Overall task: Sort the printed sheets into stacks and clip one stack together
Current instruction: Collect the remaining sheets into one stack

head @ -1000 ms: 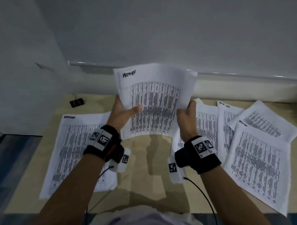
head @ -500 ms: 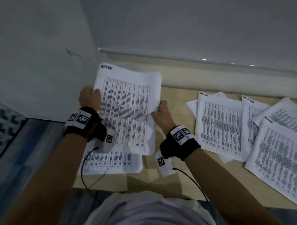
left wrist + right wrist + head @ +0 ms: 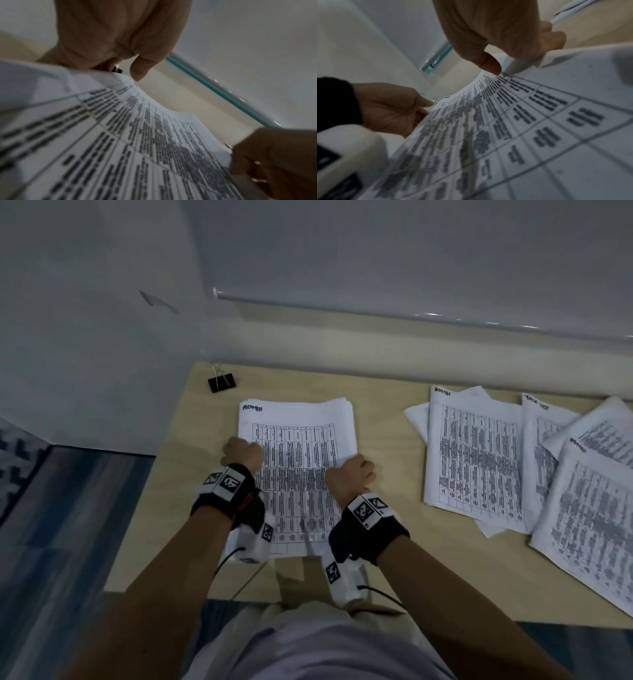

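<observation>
Wooden counter [image 3: 383, 446]: loose printed sheets [image 3: 476, 460] overlap at right. ADMIN stack [image 3: 301, 440] lies at left; left hand [image 3: 241, 455] and right hand [image 3: 349, 474] have fingers curled onto its side edges. Black binder clip [image 3: 222, 382] sits beyond its far-left corner, apart.

Table [image 3: 383, 460]: pale wood-look top, smooth, matt. Printed sheets [image 3: 298, 446]: thin white paper, matt, slightly curled at edges. Binder clip [image 3: 222, 382]: black body, shiny wire metal handles.
</observation>
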{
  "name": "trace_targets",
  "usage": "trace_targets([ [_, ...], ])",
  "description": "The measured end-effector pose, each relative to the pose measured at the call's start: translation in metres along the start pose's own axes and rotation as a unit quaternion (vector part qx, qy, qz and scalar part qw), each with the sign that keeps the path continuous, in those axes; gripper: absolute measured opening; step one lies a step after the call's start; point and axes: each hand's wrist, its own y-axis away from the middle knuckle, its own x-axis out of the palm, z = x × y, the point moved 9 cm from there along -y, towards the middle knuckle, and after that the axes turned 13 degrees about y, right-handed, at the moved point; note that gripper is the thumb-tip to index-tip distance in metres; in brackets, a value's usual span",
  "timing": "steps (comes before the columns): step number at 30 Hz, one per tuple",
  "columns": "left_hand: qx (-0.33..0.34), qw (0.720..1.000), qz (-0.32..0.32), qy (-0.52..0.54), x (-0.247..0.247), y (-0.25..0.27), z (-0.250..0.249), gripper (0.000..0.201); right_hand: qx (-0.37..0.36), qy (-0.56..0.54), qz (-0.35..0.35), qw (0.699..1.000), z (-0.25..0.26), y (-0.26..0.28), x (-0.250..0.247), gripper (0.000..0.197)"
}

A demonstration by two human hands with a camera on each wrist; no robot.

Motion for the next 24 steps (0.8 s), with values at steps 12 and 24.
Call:
trace_targets([
  [12, 0.136, 0.99, 0.01, 0.03, 0.069, 0.051, -0.089, 0.06, -0.009, 0.027, -0.114, 0.993, -0.097, -0.091, -0.161, 0.046],
  [24, 0.079, 0.979, 0.15, -0.111, 0.26, 0.122, -0.106, 0.039, 0.038, 0.169, -0.033, 0.984, -0.212, -0.134, -0.221, 0.047],
])
